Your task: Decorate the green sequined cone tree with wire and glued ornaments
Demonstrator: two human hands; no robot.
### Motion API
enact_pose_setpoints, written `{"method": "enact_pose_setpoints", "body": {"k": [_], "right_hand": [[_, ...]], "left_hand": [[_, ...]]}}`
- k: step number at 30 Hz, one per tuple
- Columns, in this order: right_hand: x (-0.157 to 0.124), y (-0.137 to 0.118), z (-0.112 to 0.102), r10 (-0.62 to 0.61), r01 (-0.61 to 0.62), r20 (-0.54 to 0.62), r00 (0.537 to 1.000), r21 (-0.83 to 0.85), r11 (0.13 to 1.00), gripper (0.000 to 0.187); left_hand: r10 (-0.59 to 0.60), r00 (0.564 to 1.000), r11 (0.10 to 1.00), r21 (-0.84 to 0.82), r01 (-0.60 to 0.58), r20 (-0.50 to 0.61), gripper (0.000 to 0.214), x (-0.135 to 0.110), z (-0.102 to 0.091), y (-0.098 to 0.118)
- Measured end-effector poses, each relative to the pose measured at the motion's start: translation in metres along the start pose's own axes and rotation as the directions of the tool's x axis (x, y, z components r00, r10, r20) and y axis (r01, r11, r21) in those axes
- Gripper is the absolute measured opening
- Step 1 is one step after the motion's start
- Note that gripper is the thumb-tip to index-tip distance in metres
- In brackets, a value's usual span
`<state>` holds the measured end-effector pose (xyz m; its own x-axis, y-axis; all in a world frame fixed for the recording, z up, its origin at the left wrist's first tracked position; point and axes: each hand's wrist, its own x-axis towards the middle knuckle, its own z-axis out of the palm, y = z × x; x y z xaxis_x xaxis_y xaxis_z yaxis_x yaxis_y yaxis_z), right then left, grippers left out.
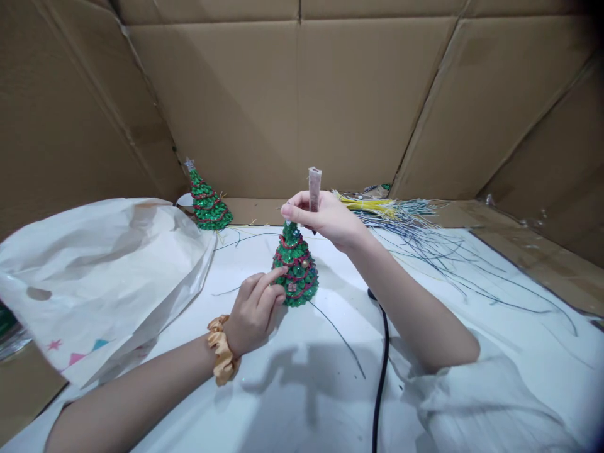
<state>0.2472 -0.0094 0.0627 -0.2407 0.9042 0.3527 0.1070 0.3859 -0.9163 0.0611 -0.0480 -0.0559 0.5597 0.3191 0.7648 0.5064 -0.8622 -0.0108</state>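
Note:
A small green beaded Christmas tree (296,275) with red garland and tiny ornaments stands upright on the white table. My left hand (257,306) is at its left side, index finger laid on the beads and the other fingers curled in against it. At the treetop is my right hand (325,217), thumb and forefinger pinched around the tip, mostly covering it. A pale, wrapped, stick-like tool (314,184) rises between the fingers of that hand; its dark lower end shows beneath them. What kind of tool it is I cannot make out.
Another beaded tree (207,204) with a star top stands at the back left, behind a white plastic bag (117,264). Yellow and dark wires (391,211) lie in a bundle at back right. A black cable (381,377) crosses the front. Cardboard walls (302,94) enclose the table.

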Motion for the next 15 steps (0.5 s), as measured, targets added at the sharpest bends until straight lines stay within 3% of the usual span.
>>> {"method": "enact_pose_setpoints", "body": {"k": [5, 15], "right_hand": [[0.002, 0.003, 0.001, -0.034, 0.032, -0.086, 0.996, -0.025, 0.999, 0.038], [0.003, 0.005, -0.006, -0.005, -0.004, -0.085, 0.996, -0.103, 0.995, 0.038]], "left_hand": [[-0.143, 0.989, 0.976, -0.165, 0.146, 0.029, 0.014, 0.004, 0.001, -0.007], [-0.198, 0.978, 0.950, -0.232, 0.208, 0.064, 0.016, 0.011, 0.002, -0.011]]}}
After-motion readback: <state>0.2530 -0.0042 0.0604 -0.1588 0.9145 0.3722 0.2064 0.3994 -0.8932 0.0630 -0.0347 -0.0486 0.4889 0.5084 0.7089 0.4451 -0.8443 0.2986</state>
